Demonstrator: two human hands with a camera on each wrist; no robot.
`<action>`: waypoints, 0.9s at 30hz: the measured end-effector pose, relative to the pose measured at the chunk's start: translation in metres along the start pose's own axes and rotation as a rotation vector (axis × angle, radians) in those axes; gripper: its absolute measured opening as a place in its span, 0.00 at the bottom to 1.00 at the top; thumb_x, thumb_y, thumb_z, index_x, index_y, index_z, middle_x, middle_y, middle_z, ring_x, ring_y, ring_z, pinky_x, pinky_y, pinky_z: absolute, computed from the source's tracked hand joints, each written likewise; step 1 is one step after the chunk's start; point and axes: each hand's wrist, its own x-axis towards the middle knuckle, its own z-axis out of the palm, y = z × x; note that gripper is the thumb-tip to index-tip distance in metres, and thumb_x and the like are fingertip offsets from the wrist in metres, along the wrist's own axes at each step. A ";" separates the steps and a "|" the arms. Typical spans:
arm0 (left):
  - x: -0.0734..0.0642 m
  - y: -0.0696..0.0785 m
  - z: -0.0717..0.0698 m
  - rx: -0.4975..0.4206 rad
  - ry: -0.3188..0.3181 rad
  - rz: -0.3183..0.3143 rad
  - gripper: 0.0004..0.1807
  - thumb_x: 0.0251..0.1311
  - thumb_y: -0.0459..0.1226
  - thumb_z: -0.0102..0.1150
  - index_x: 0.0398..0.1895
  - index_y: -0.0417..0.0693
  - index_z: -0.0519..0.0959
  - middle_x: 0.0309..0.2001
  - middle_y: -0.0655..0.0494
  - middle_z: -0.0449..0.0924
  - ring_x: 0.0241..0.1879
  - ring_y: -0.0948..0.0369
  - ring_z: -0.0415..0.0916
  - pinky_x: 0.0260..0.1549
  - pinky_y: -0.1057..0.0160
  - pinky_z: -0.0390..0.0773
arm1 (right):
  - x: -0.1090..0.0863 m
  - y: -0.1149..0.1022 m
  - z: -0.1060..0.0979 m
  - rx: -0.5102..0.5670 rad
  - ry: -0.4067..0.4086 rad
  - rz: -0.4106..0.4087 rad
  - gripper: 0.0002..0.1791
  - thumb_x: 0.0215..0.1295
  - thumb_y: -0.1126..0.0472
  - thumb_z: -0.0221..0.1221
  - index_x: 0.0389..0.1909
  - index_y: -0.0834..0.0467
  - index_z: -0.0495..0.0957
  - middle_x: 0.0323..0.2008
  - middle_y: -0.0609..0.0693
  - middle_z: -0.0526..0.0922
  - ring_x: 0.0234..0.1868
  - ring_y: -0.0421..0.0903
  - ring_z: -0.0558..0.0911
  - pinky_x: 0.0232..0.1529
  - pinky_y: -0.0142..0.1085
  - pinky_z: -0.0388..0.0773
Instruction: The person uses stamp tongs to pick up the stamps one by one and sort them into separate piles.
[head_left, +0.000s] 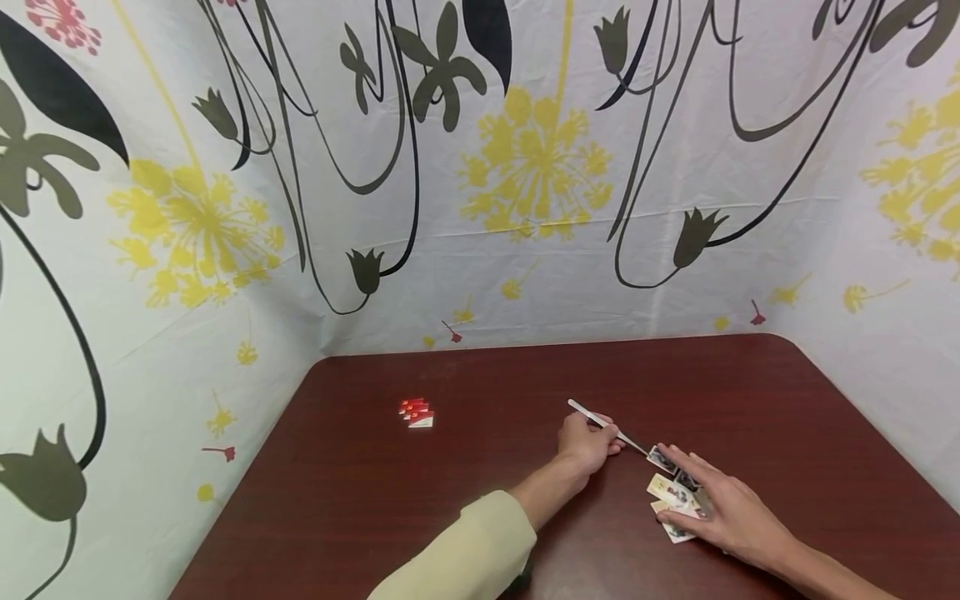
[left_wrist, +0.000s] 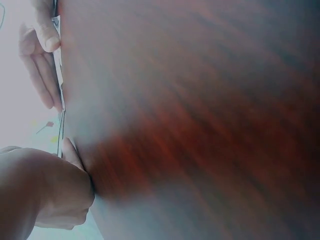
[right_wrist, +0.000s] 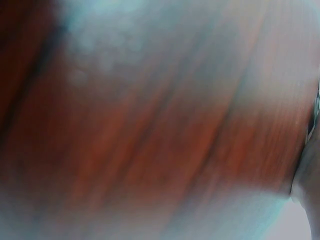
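Observation:
In the head view, my left hand [head_left: 585,443] grips slim white tweezers [head_left: 582,409] between thumb and fingers. Their narrow tip reaches the top edge of a small stamp-like picture piece [head_left: 660,459]. Just below it, several more printed pieces [head_left: 672,492] overlap in a loose row. My right hand [head_left: 731,508] lies over the right side of this row, fingers extended and thumb spread, hiding part of it. In the left wrist view, both hands and the thin tool line up along the left side, my left hand [left_wrist: 60,185] nearer the camera.
A small overlapping pile of red and white pieces [head_left: 417,412] lies farther left on the dark reddish-brown table [head_left: 360,500]. Flower-patterned white cloth [head_left: 450,208] hangs behind and beside the table. The right wrist view shows mostly blurred tabletop [right_wrist: 150,135].

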 end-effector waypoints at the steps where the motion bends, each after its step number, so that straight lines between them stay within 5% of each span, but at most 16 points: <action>1: 0.000 0.000 0.000 0.000 -0.001 0.001 0.03 0.65 0.22 0.65 0.38 0.36 0.84 0.26 0.50 0.86 0.30 0.54 0.90 0.32 0.65 0.92 | 0.000 0.000 0.000 -0.006 -0.004 0.002 0.51 0.50 0.44 0.83 0.75 0.53 0.74 0.64 0.64 0.82 0.61 0.67 0.82 0.46 0.48 0.87; 8: 0.001 0.001 -0.001 -0.009 0.006 -0.001 0.04 0.65 0.22 0.64 0.40 0.33 0.84 0.26 0.50 0.85 0.31 0.52 0.91 0.32 0.64 0.92 | -0.001 0.000 -0.001 -0.010 -0.015 0.009 0.51 0.50 0.44 0.83 0.75 0.52 0.74 0.65 0.64 0.81 0.62 0.67 0.82 0.45 0.55 0.87; 11: 0.003 0.002 -0.003 -0.027 0.019 0.004 0.04 0.65 0.21 0.63 0.41 0.32 0.83 0.26 0.48 0.86 0.31 0.50 0.91 0.32 0.64 0.92 | 0.000 0.000 0.000 -0.010 -0.012 0.006 0.51 0.50 0.44 0.83 0.75 0.52 0.74 0.64 0.64 0.82 0.61 0.67 0.82 0.46 0.50 0.87; 13: 0.004 0.002 -0.003 -0.034 0.032 0.006 0.04 0.66 0.22 0.63 0.41 0.32 0.83 0.27 0.47 0.86 0.32 0.49 0.91 0.32 0.64 0.92 | -0.001 0.000 0.000 -0.007 -0.007 0.002 0.51 0.50 0.44 0.83 0.75 0.51 0.74 0.65 0.62 0.82 0.62 0.67 0.82 0.49 0.38 0.84; 17: 0.007 0.002 -0.002 -0.037 0.058 0.002 0.03 0.66 0.23 0.63 0.40 0.34 0.83 0.27 0.46 0.86 0.31 0.47 0.91 0.31 0.64 0.92 | 0.000 0.002 0.003 0.041 0.014 -0.039 0.47 0.50 0.46 0.83 0.73 0.50 0.76 0.66 0.57 0.82 0.73 0.44 0.74 0.61 0.14 0.65; 20: 0.007 0.002 -0.002 -0.029 0.063 0.003 0.03 0.66 0.23 0.63 0.40 0.35 0.84 0.27 0.46 0.86 0.31 0.48 0.91 0.31 0.64 0.92 | 0.001 0.003 0.005 0.079 0.032 -0.081 0.43 0.51 0.48 0.83 0.69 0.51 0.80 0.67 0.55 0.81 0.74 0.24 0.62 0.65 0.07 0.51; 27: 0.005 0.001 -0.006 0.004 0.003 0.002 0.03 0.66 0.24 0.65 0.37 0.38 0.84 0.28 0.47 0.87 0.32 0.50 0.91 0.33 0.64 0.92 | 0.001 0.003 0.006 0.077 0.049 -0.111 0.39 0.50 0.49 0.83 0.64 0.51 0.83 0.68 0.50 0.80 0.75 0.24 0.62 0.67 0.09 0.53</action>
